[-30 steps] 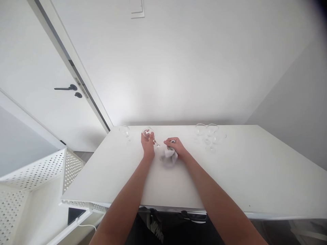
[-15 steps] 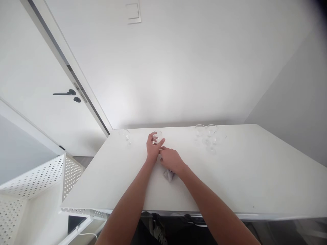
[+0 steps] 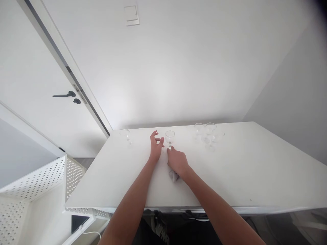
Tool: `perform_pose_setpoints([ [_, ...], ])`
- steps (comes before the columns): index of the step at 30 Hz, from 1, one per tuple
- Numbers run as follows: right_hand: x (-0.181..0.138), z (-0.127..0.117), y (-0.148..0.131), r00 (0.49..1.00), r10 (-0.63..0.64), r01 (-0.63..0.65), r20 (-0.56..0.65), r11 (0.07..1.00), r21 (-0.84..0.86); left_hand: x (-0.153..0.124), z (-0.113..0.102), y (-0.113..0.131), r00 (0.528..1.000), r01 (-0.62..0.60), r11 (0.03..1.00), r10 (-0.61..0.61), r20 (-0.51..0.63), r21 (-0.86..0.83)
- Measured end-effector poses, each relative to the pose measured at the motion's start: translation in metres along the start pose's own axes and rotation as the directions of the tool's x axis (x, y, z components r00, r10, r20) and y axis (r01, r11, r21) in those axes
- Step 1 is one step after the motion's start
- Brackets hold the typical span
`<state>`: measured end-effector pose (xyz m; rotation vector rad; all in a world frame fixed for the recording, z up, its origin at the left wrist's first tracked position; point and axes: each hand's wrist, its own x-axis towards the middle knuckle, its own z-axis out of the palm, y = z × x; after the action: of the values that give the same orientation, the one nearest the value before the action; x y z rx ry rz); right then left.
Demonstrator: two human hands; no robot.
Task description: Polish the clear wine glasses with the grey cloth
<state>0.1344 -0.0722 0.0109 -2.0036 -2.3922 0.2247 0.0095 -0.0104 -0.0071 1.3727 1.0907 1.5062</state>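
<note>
A clear stemmed wine glass [image 3: 170,136] stands upright near the middle of the table. My right hand [image 3: 178,160] has its fingertips closed at the lower stem of this glass, and a crumpled grey cloth [image 3: 174,176] pokes out from under the palm. Just to the left, my left hand [image 3: 156,145] is apart from the glass, holding nothing, its fingers loosely bent and spread. The foot of the glass is mostly hidden by my right fingers.
The white table [image 3: 109,183] backs onto a wall. Several clear glasses [image 3: 209,129] cluster right of centre, and a single glass [image 3: 125,134] stands at the far left. A white perforated shelf unit [image 3: 73,173] adjoins the left edge, beside a door [image 3: 33,68].
The glass has moved to the right with my right hand and the cloth. My left hand, which was around the bowl, has let go and is now apart from it.
</note>
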Motion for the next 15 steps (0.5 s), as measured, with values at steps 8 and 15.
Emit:
perform_pose_setpoints([
  [8,-0.052,0.013,0.066,0.977,0.198,-0.199,-0.077,0.980,-0.008,0.000,-0.001,-0.003,0.995,0.063,0.996,-0.068,-0.075,-0.067],
  [15,-0.072,0.014,0.120,0.957,0.279,-0.285,-0.080,0.956,-0.073,-0.001,0.001,-0.003,0.996,0.066,0.992,-0.072,-0.053,-0.104],
])
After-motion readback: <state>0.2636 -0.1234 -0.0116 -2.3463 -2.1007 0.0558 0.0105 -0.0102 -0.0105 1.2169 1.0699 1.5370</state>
